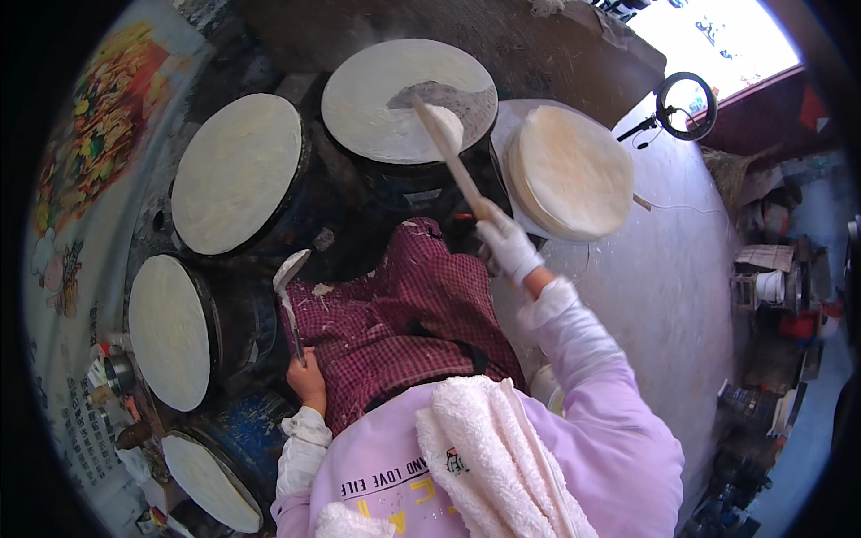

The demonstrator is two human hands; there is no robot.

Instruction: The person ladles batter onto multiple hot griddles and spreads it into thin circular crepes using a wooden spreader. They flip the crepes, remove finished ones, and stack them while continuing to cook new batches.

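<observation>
My right hand [509, 246], in a white glove, grips the handle end of a flat wooden spreader [452, 156]. The spreader reaches over the far round griddle [474, 111]. Pale batter [366, 101] coats most of that griddle, leaving a grey patch at its right side. A white mound of batter [445, 126] sits against the spreader's blade. Low at the left, my bare left hand [307, 382] holds a metal ladle [290, 296] by its handle, the bowl upward and smeared with white batter. The ladle hangs beside my checked apron [403, 302].
Several more griddles with pale round sheets curve along my left, such as a tilted-looking one [239, 175] and a lower one [169, 333]. A stack of thin round pancakes [572, 171] stands right of the far griddle. Behind it is a ring light [686, 106].
</observation>
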